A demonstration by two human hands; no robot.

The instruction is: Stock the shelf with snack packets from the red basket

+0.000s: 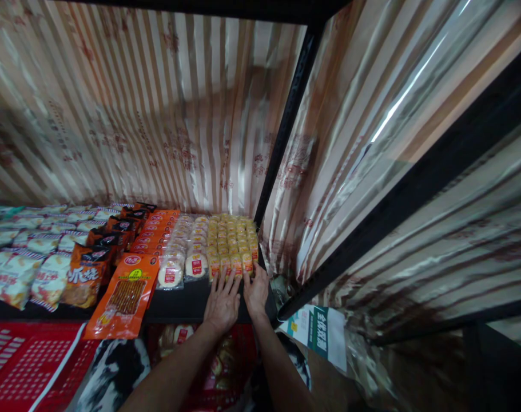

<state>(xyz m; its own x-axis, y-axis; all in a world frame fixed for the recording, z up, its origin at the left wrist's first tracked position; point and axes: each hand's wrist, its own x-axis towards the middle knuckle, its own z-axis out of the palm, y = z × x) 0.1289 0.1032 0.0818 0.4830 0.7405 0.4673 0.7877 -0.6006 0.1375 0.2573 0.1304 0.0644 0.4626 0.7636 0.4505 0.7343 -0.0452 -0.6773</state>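
Yellow packets [230, 240] sit in close rows at the right end of the black shelf [174, 306], seen from your head camera. The likeliest trouble is a push that lands unevenly: if your left hand [223, 303] presses harder than your right hand [255, 292], one row could slide back further than its neighbours, or a packet could ride up over the one behind. Too much sideways pressure from the left could also nudge the outermost row past the shelf's right end, beside the black post [281, 137]. Drifting the other way might knock the white round cakes [195, 260] out of line, since they lie just beside the yellow rows.

As for your fingers, the left ones are stretched out and slightly spread, palm down, clasping nothing; their tips appear to touch the lower front of the nearest packets. Your right fingers are loosely bent at the front right corner, with no packet visibly gripped; how firmly they press, you cannot tell. The yellow packets lie directly ahead of both sets of fingertips, reaching back toward the striped curtain [191, 114].
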